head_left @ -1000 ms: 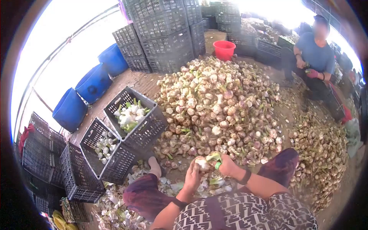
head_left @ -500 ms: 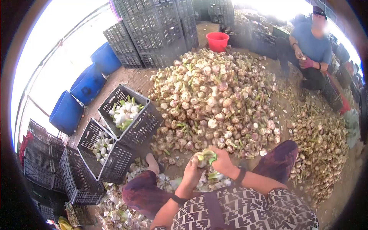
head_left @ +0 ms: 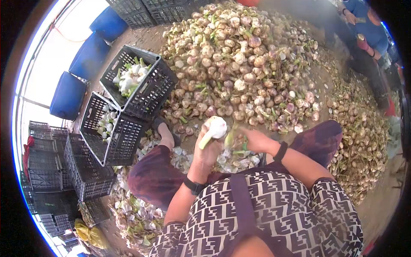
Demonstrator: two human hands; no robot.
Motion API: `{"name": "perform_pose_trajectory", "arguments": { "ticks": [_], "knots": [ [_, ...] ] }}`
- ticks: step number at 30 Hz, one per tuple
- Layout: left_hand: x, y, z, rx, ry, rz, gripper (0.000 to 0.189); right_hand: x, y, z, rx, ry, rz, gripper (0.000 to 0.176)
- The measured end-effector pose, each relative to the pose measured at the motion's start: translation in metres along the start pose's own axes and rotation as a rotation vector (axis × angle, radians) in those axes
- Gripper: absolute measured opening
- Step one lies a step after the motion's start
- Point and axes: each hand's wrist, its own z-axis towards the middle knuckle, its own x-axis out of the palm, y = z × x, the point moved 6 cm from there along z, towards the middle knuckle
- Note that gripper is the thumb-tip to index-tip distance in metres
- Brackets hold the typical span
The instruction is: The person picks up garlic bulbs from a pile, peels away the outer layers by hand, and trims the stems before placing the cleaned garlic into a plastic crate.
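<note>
A clean white garlic bulb (head_left: 218, 127) with a short pale green stem rests in my left hand (head_left: 207, 147), whose fingers are wrapped round it. Just to the right, my right hand (head_left: 253, 140) is apart from the bulb and smeared by motion. Beside its fingers is a blurred strip of yellowish-green peel (head_left: 231, 136), and a bit of green shows at the fingers. Whether the right hand grips the peel is unclear. Beyond both hands lies a large heap of unpeeled garlic (head_left: 239, 64). White skins (head_left: 180, 159) litter the floor between my legs.
Two black crates (head_left: 147, 92) (head_left: 124, 141) at the left hold white garlic. More black crates (head_left: 87, 171) and blue barrels (head_left: 68, 96) stand farther left. Another garlic heap (head_left: 357, 141) lies at the right. A person in blue (head_left: 370, 32) sits at the upper right.
The view has tilted downward. My hands have parted; the white bulb now shows plainly in my left hand, and my right hand has moved off to the right.
</note>
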Motion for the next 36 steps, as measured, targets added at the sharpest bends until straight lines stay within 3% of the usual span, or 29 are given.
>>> {"name": "perform_pose_trajectory", "arguments": {
  "ticks": [4,5,7,8,11,21,24,28,31,36],
  "knots": [
    [-0.013,0.003,0.002,0.004,-0.146,0.086,0.044,-0.040,0.046,-0.002,-0.189,-0.351,0.396,0.038],
    [-0.014,0.004,0.000,-0.015,-0.169,0.116,0.044,-0.047,0.055,-0.003,-0.209,-0.377,0.415,0.036],
    [-0.005,0.007,0.003,-0.024,-0.031,0.064,0.040,-0.058,0.069,-0.003,-0.246,-0.440,0.448,0.031],
    [-0.007,0.010,0.005,-0.027,-0.003,0.090,0.043,-0.059,0.075,-0.004,-0.408,-0.607,0.229,0.029],
    [-0.007,0.011,0.003,-0.052,-0.005,0.105,0.042,-0.057,0.078,-0.004,-0.414,-0.521,0.138,0.029],
    [-0.003,0.018,-0.003,-0.158,0.012,0.077,0.041,-0.061,0.078,-0.009,-0.445,-0.542,-0.021,0.016],
    [-0.001,0.019,-0.006,-0.150,-0.115,0.070,0.039,-0.065,0.071,-0.008,-0.408,-0.536,0.017,0.018],
    [-0.004,0.012,-0.003,-0.136,-0.144,0.103,0.033,-0.062,0.067,-0.010,-0.295,-0.448,0.268,0.022],
    [-0.007,0.018,-0.001,-0.137,-0.083,0.109,0.033,-0.062,0.068,-0.019,-0.348,-0.575,0.198,0.025],
    [-0.002,0.016,-0.009,-0.152,-0.118,0.167,0.032,-0.059,0.073,-0.017,-0.426,-0.526,0.055,0.019]
  ]
}}
